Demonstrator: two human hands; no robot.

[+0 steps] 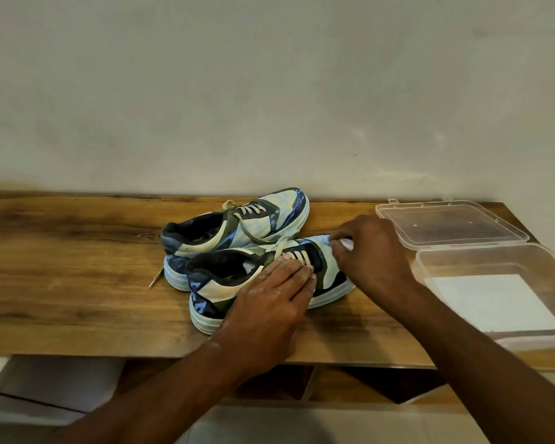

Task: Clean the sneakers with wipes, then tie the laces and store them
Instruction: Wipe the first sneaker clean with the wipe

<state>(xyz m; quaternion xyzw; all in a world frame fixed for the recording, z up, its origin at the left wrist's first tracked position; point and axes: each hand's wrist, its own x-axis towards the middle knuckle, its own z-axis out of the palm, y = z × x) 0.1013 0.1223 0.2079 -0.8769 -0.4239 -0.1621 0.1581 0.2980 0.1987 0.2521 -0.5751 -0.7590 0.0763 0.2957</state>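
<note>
Two blue, green and pale sneakers lie side by side on the wooden table (77,267), toes to the right. On the near sneaker (218,283) my left hand (269,299) rests flat, fingers straight over its side and laces. My right hand (372,254) grips a crumpled white wipe (346,242) against that sneaker's toe. The far sneaker (237,225) sits behind with its laces loose; one lace end (156,278) trails onto the table at the left.
A clear plastic box (462,267) stands open at the right with a stack of white wipes (494,302) inside. Its hinged lid (449,224) lies flat behind it. A plain wall rises behind the table, and open shelves sit below its front edge.
</note>
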